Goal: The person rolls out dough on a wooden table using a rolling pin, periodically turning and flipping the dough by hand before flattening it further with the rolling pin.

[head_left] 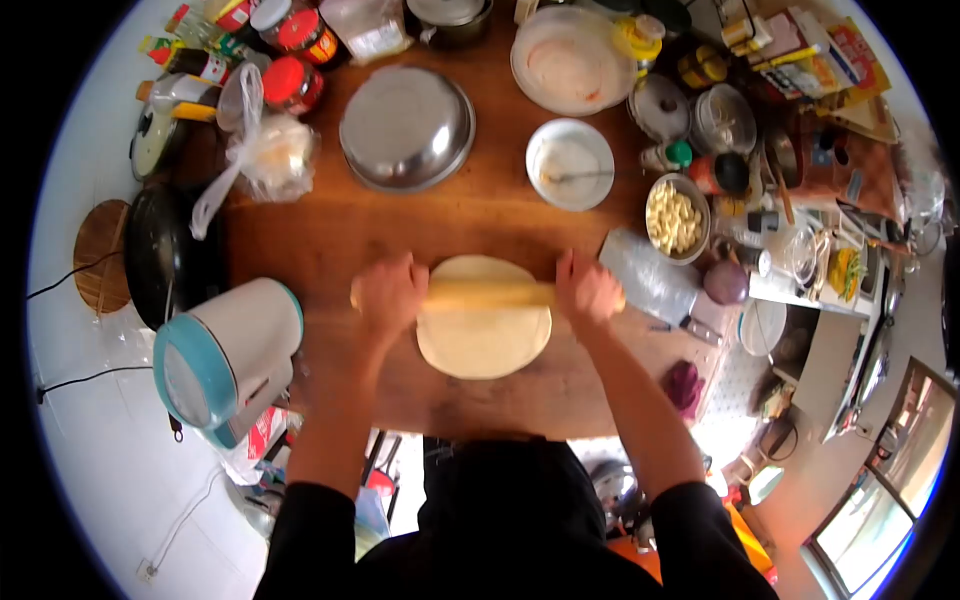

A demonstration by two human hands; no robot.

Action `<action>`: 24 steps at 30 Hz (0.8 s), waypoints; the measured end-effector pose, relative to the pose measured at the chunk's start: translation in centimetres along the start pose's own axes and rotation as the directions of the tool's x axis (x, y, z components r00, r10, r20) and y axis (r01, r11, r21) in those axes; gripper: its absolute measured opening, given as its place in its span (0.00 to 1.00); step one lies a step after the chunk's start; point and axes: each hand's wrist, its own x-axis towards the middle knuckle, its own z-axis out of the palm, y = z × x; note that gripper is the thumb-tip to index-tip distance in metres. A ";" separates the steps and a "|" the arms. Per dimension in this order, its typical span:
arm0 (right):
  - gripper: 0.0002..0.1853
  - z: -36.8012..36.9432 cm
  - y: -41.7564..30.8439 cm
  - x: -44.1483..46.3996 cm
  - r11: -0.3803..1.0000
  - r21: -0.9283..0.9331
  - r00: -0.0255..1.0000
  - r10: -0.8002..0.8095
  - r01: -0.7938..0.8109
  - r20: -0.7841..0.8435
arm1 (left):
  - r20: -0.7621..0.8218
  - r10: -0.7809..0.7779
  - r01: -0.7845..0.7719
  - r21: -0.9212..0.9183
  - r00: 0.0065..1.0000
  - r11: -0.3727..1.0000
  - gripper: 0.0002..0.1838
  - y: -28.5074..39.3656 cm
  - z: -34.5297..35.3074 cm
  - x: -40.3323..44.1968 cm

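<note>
A flat oval sheet of pale dough [484, 345] lies on the wooden table. Across its upper half rests a wooden rolling pin [490, 294], lying nearly level from left to right. My left hand [392, 293] is closed around the pin's left end, just off the dough's edge. On the other end, my right hand [588, 288] is closed the same way, just beyond the dough's right edge. Both palms hide parts of the pin's ends.
Right of my right hand lies a cleaver [655, 280]. Near it stand a bowl of pale peeled pieces [675, 220] and an onion [726, 283]. A white bowl [570, 165] and an upturned metal bowl [407, 128] sit farther back. A white-and-teal appliance [235, 350] stands left.
</note>
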 end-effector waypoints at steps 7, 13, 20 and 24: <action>0.10 -0.8 -0.8 3.6 0.967 0.188 0.965 -0.126 0.171 -0.229 | -0.277 -0.244 0.198 -0.183 0.930 0.963 0.15 0.0 1.3 4.3; 0.10 -0.1 -0.1 -2.6 0.946 0.174 0.945 -0.233 0.275 -0.231 | -0.654 -0.029 -0.016 -0.063 0.756 0.998 0.11 0.0 3.1 -1.6; 0.09 -1.7 -1.9 0.2 0.996 0.053 0.979 0.062 -0.073 0.195 | -0.466 0.050 -0.081 -0.047 0.883 0.996 0.04 -0.2 2.7 2.5; 0.10 -0.2 -1.2 -0.5 0.976 0.016 0.933 -0.203 0.218 -0.296 | -0.588 0.140 -0.127 0.064 0.797 0.990 0.07 0.2 1.7 -0.4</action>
